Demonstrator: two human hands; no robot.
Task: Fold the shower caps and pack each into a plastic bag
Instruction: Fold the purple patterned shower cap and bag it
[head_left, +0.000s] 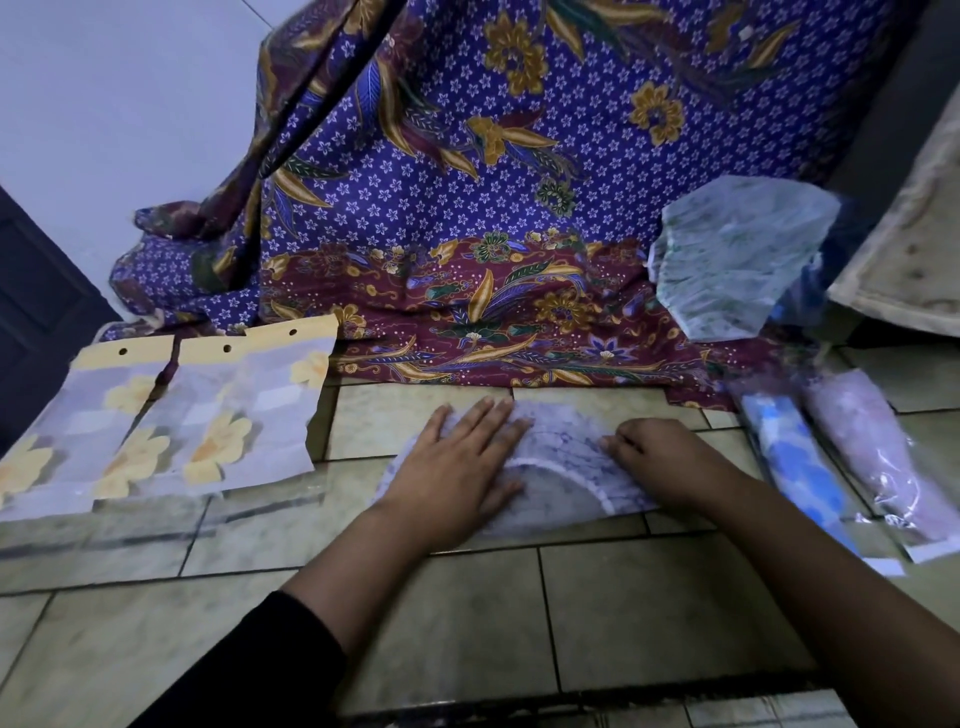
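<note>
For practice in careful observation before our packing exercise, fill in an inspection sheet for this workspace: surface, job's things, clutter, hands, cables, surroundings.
Surface: tiled floor.
Job's things: pale shower cap flat under both hands; flowered plastic bags at left; green-patterned cap upper right; blue packed bag and pink packed bag at right.
Clutter: batik cloth draped behind.
Hands: left hand flat on the cap; right hand, fingers curled, pinching its edge.
Cables: nothing seen.
Surroundings: white wall, dark door at left.

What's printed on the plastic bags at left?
Plastic bags: yellow flowers, yellow top strip. Head view.
</note>
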